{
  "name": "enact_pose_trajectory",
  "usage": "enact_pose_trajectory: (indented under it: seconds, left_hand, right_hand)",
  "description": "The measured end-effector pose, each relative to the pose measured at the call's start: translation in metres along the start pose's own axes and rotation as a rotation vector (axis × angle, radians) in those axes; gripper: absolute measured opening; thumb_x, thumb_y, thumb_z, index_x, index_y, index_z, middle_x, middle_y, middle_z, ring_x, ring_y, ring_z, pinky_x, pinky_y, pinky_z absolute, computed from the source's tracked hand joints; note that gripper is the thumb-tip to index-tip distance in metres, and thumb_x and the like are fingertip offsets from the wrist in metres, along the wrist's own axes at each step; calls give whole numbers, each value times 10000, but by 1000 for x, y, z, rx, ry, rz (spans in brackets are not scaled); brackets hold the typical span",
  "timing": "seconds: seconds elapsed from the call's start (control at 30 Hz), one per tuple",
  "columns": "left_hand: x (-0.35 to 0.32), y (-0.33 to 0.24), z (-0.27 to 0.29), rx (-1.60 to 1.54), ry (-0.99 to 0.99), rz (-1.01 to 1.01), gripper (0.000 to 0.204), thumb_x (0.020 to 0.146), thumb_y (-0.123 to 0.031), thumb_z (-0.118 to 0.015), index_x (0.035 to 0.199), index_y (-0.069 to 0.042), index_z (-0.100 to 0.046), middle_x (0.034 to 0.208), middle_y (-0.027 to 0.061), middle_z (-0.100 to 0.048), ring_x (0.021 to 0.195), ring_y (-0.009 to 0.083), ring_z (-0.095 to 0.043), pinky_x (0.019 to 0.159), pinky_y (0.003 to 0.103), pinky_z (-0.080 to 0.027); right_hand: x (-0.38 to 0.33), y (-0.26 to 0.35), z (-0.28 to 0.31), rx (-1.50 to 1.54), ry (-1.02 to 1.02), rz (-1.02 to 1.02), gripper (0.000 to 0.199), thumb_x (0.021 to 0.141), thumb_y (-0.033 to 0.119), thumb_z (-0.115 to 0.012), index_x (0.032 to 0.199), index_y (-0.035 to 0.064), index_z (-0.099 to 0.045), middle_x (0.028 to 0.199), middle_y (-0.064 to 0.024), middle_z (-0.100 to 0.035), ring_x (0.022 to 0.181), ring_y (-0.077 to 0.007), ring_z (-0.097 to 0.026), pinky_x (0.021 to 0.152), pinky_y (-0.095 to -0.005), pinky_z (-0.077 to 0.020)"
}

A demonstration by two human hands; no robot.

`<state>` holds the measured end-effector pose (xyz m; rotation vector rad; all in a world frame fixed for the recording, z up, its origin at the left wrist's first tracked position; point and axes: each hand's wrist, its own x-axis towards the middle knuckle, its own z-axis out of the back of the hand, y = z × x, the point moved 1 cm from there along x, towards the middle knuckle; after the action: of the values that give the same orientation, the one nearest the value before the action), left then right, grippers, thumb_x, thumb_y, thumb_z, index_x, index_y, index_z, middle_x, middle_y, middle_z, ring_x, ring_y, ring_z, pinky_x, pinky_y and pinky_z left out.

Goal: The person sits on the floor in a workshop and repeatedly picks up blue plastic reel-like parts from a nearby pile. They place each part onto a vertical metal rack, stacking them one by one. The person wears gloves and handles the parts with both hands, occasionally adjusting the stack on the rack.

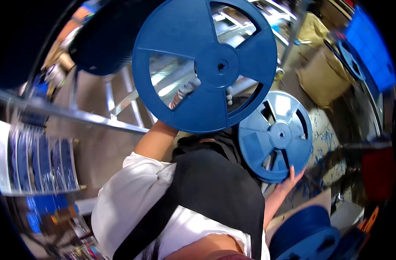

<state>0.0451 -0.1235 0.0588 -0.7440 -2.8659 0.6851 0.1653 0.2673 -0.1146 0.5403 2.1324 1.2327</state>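
1. The big dark-blue reel (pixel 210 65) is at 12 o'clock, raised high before the person, its flat round face turned to the camera. It has wide openings around the middle and one small hole in the centre.

2. The left hand (pixel 186 90) is behind this reel, and one part of it, with something grey on it, shows through the opening at 8 o'clock of the reel. The rest is hidden, so I cannot tell whether its fingers are closed on the reel.

3. The lighter blue reel (pixel 281 135) is at 3 o'clock. The edge of the big reel slightly covers it from its 10 o'clock side.

4. The right hand (pixel 285 183) touches the rim of the lighter reel, at about 5 o'clock of it. Its visible fingers are rather straight and a little apart; whether they grip, I cannot tell.

5. At between 4 and 5 o'clock there is another blue reel (pixel 300 229), thick and tilted.

6. The person wears a black apron (pixel 222 186) over a white shirt (pixel 130 190), towards 6 o'clock.

7. Toward 9 o'clock, a stack of blue pieces (pixel 44 160) stands under clear plastic; a metal rail (pixel 83 115) passes above it.
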Motion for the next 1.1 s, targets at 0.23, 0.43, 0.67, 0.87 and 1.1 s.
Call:
enact_pose_trajectory:
  seconds: [0.23, 0.43, 0.67, 0.87, 1.1]
  left_hand:
    - [-146, -68, -20, 355, -182, -503, 648, 872, -459, -539, 1298, 12, -407, 1158, 179, -523, 1100, 307, -523, 982, 405, -446]
    - [-203, -72, -18, 218, -249, -763, 570, 913, -398, -491, 1309, 4, -404, 1199, 180, -509, 1169, 308, -490, 1011, 415, -422]
    - [-201, -84, -27, 222, -230, -730, 581, 906, -412, -475, 1250, 56, -454, 1161, 235, -553, 1053, 372, -570, 988, 455, -451]
    - [-180, -92, -12, 343, 8, -711, 665, 826, -323, -609, 1319, 51, -367, 1164, 244, -534, 1101, 382, -544, 987, 454, -458]
    - [-155, -83, -22, 308, -301, -655, 723, 808, -338, -670, 1338, 29, -345, 1149, 235, -528, 1093, 358, -549, 978, 463, -466]
  right_hand:
    - [17, -21, 11, -25, 45, -3, 678, 800, 74, -599, 1412, 69, -305, 1383, -201, -360, 1225, -374, -415, 1018, -504, -387]
    - [27, -19, 12, 25, 147, -11, 737, 792, 110, -642, 1427, 87, -268, 1375, -193, -379, 1207, -348, -432, 999, -481, -393]
    - [30, -22, 16, -29, 127, 2, 698, 797, 152, -632, 1410, 79, -307, 1383, -192, -361, 1225, -364, -412, 1013, -510, -385]
    - [21, -16, 11, -67, 114, 36, 680, 812, 160, -621, 1407, 63, -308, 1382, -198, -363, 1217, -364, -417, 1019, -498, -379]
    - [15, -9, 10, -135, 114, -12, 681, 809, 99, -628, 1406, 44, -305, 1370, -200, -378, 1200, -351, -433, 1000, -473, -386]
